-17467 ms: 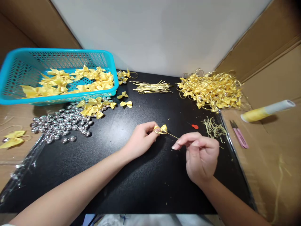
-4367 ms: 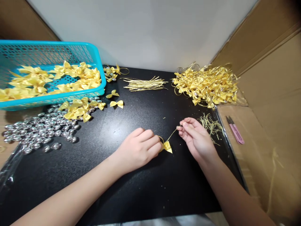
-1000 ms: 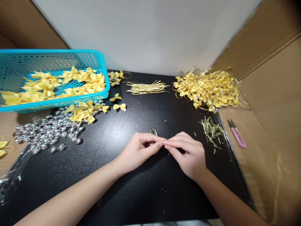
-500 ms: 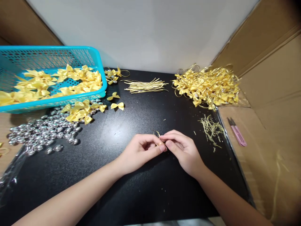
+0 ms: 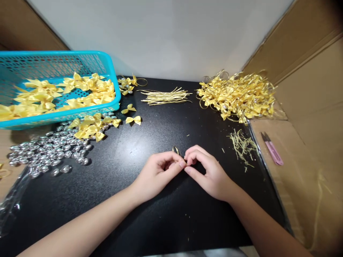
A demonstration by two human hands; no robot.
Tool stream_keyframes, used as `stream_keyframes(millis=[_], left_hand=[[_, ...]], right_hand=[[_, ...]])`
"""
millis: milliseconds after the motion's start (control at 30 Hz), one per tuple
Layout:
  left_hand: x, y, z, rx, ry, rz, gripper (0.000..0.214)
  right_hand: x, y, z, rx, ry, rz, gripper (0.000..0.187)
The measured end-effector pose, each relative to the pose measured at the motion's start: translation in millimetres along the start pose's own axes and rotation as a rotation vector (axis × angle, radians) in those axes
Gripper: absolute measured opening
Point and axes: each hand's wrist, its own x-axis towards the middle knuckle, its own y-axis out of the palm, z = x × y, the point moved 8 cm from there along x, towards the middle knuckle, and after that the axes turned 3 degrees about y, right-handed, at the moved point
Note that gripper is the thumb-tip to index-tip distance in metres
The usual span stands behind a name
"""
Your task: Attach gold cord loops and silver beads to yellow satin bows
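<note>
My left hand point(image 5: 162, 173) is closed, with thumb and forefinger pinched on a gold cord loop point(image 5: 175, 150) that rises behind the fingers. My right hand point(image 5: 209, 173) meets it at the fingertips, its thumb and forefinger closed close to the left thumb. Whatever sits between the right fingertips is too small and covered to make out. Both hands are just over the black tabletop point(image 5: 150, 217). Beyond them lies a bundle of straight gold cords point(image 5: 166, 97). Two loose yellow bows point(image 5: 133, 120) rest to the left of the bundle.
A turquoise basket point(image 5: 111, 76) of yellow bows stands at left. Silver beads point(image 5: 50, 150) spread before it, with bows point(image 5: 89, 126) on top. At right are a heap of looped bows point(image 5: 237, 94), cord scraps point(image 5: 242, 142) and pink snips point(image 5: 273, 151). Cardboard walls point(image 5: 316, 71) flank the table.
My right fingers have curled and shifted slightly at the left fingertips. The cord loop has moved a little left and shows more clearly. The view has shifted slightly.
</note>
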Motion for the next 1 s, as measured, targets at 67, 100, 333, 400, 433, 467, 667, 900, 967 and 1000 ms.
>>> stream_keyframes(millis=[67,100,333,400,433,467,667,900,967,1000], left_hand=[[-0.3,-2.9,1.8,0.019,-0.019,-0.037,0.024],[-0.3,-4.4,2.8,0.015,-0.028,-0.059,0.023],[-0.8,-9.0,5.5,-0.144,-0.047,-0.171,0.033],[-1.5,-9.0,5.8,-0.139,-0.052,-0.187,0.034],[-1.9,-9.1,6.1,-0.136,-0.056,-0.196,0.035],[-2.2,-9.3,6.4,-0.134,-0.059,-0.208,0.037],[-1.8,-11.0,2.3,-0.104,-0.05,-0.264,0.029],[0.1,-16.8,4.8,-0.043,-0.066,-0.24,0.016],[0.9,-17.7,3.9,-0.017,-0.052,-0.216,0.015],[1.4,-17.4,3.4,-0.004,-0.051,-0.202,0.015]], right_hand=[[0.3,-0.9,-5.0,0.007,0.024,-0.029,0.012],[0.4,-1.9,-8.3,0.017,0.042,-0.051,0.011],[-1.4,-5.9,-14.0,-0.009,0.067,-0.154,0.011],[-2.3,-6.9,-8.7,-0.055,0.02,-0.189,0.012],[-2.8,-7.0,-6.0,-0.077,-0.005,-0.208,0.012],[-3.4,-7.0,-3.7,-0.096,-0.026,-0.228,0.013],[-6.2,-5.7,1.1,-0.16,-0.076,-0.317,0.013],[-7.1,-9.0,0.7,-0.167,-0.073,-0.349,0.013],[-7.1,-10.1,0.5,-0.17,-0.065,-0.356,0.013],[-7.1,-10.4,0.6,-0.172,-0.063,-0.358,0.012]])
